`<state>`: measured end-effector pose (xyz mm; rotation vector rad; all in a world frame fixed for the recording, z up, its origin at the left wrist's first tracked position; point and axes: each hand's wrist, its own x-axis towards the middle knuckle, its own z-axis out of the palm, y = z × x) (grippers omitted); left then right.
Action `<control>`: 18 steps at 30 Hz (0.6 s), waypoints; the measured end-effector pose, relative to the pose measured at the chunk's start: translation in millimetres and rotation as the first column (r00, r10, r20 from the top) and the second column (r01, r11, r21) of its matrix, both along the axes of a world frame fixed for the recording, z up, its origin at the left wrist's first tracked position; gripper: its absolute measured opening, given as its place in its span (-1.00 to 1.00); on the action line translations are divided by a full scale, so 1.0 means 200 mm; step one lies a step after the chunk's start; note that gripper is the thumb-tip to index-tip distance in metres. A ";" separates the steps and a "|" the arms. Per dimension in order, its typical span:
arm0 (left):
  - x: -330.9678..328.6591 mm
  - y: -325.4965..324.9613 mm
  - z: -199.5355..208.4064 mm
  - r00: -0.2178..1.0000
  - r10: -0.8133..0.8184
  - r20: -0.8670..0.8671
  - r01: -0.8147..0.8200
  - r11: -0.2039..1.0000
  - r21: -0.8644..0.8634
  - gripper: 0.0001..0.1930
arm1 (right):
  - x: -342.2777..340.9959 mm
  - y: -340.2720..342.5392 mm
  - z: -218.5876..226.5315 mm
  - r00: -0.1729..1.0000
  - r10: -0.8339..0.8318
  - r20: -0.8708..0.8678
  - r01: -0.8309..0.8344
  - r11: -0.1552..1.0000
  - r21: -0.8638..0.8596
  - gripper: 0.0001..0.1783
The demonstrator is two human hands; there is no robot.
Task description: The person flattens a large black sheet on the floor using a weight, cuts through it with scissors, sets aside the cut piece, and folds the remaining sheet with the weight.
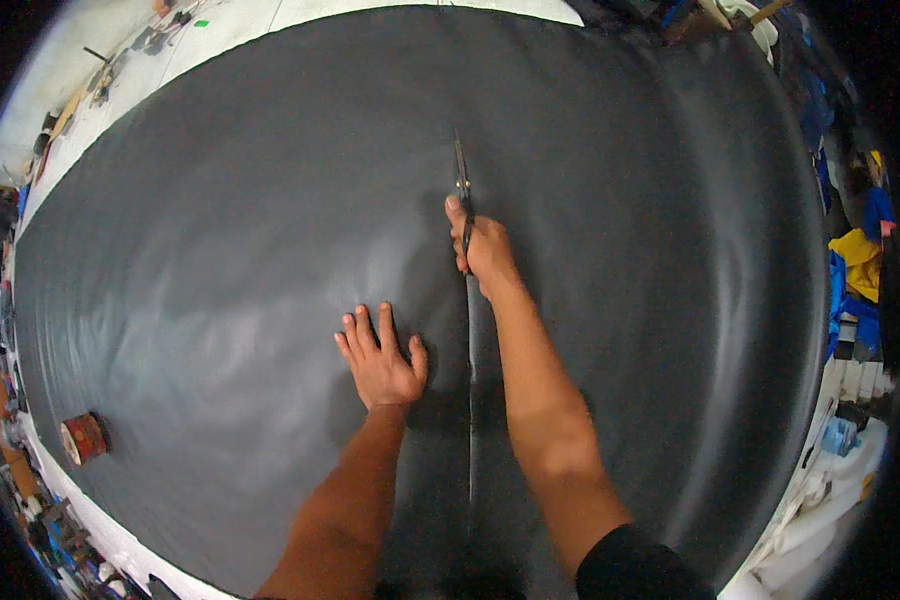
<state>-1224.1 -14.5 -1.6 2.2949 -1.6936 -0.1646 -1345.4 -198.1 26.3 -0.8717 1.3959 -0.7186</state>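
Note:
A wide black sheet (250, 200) with a dull sheen is spread out under both arms. My right hand (485, 248) is wrapped round the handles of dark scissors (461, 175), whose blades point away from me at the sheet. Behind them a straight slit (471, 390) runs back toward me, its edges slightly parted. Left of this slit, my left hand (380, 365) lies flat on the sheet with its fingers spread, holding nothing. Whether the blades are parted is hard to make out.
A red and brown roll (85, 438) sits on the sheet at the far left. Pale table surface (220, 50) shows beyond the sheet's far left edge. Yellow cloth (858, 262) and blue items lie at the right; clutter lines the left side.

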 end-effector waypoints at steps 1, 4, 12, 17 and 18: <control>0.00 0.01 -0.01 1.000 0.003 0.005 -0.003 1.000 -0.004 -0.35 | 0.01 -0.06 0.00 1.000 0.008 -0.016 -0.008 1.000 0.003 -0.38; -0.02 0.02 -0.01 1.000 0.002 -0.006 -0.002 1.000 0.020 -0.34 | 0.02 -0.25 -0.06 0.999 0.010 -0.048 -0.011 1.000 -0.016 -0.36; 0.00 0.02 -0.02 1.000 0.000 -0.016 0.001 0.998 0.065 -0.32 | 0.11 -0.72 -0.04 0.997 0.020 -0.078 -0.025 0.998 -0.058 -0.37; 0.04 0.02 -0.04 1.000 -0.019 0.011 0.018 0.999 0.030 -0.32 | 0.17 -0.91 -0.06 0.998 0.040 -0.042 -0.042 0.997 -0.057 -0.35; 0.03 0.02 -0.04 1.000 -0.017 0.015 0.016 1.000 0.027 -0.32 | 0.20 -0.96 -0.07 0.998 0.003 -0.064 -0.006 0.998 -0.056 -0.34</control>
